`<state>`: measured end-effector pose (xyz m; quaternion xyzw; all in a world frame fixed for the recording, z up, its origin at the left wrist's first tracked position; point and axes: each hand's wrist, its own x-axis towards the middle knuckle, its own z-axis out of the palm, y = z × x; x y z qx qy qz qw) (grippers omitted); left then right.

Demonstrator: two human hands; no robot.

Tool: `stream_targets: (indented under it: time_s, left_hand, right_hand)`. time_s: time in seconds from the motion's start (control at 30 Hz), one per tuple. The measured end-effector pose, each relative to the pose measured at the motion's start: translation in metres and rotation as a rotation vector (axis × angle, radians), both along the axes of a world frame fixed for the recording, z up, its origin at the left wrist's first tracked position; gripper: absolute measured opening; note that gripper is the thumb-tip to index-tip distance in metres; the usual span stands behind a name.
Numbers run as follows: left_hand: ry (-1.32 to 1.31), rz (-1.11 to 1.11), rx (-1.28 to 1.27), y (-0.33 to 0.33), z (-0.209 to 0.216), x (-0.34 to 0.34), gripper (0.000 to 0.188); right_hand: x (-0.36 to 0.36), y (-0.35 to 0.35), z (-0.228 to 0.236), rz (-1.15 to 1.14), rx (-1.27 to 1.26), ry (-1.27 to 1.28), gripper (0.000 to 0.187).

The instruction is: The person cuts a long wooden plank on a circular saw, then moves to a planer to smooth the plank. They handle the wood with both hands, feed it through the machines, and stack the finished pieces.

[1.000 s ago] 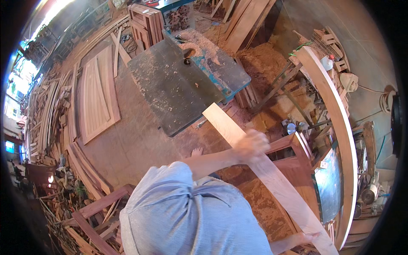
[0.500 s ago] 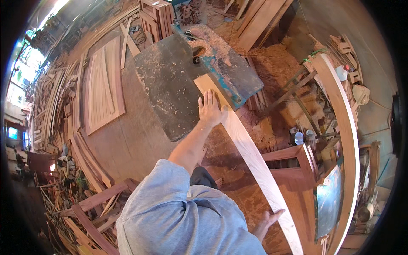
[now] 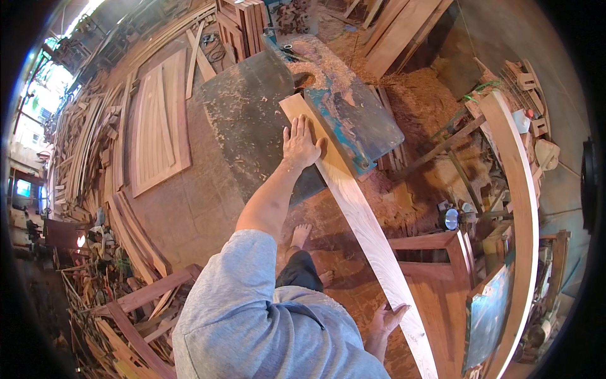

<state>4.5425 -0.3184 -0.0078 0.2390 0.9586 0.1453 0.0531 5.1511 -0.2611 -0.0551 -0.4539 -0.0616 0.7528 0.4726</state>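
Observation:
A long, pale wooden board [image 3: 361, 218] runs diagonally from the lower right up onto the dark, shaving-strewn metal bed [image 3: 246, 101] of a woodworking machine. Its far end lies along the blue-edged raised part [image 3: 338, 136], just short of an opening piled with shavings. My left hand [image 3: 302, 146] presses flat on top of the board near that end, fingers stretched out. Lower down, my right hand [image 3: 387, 320] grips the board's left edge, thumb over the top; its other fingers are partly hidden.
To the right stand a long curved-looking plank [image 3: 521, 221], a reddish wooden frame [image 3: 423, 243] and a blue-grey panel [image 3: 486, 319]. A wide wooden panel [image 3: 161, 120] lies on the floor at left, near stacked timber strips [image 3: 82, 139]. Wood shavings [image 3: 410, 95] cover ground beyond the machine.
The board and my left hand have moved farther up and left along the machine bed. My right hand has followed with the board. The whole view has shifted slightly, and a bare foot shows more.

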Motion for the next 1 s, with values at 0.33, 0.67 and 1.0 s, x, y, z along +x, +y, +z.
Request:
stream_targets:
  time_s: [0.33, 0.67, 1.0]
  left_hand:
    - [0.058, 0.004, 0.007, -0.002, -0.003, -0.013, 0.085]
    - [0.065, 0.006, -0.040, -0.005, -0.002, -0.036, 0.085]
    - [0.129, 0.027, -0.027, -0.009, -0.010, -0.091, 0.082]
  right_hand:
    - [-0.019, -0.004, 0.008, 0.003, -0.061, 0.000, 0.047]
    - [-0.031, -0.005, 0.006, 0.090, -0.135, -0.024, 0.045]
    - [-0.083, -0.011, 0.020, 0.212, -0.167, 0.087, 0.038]
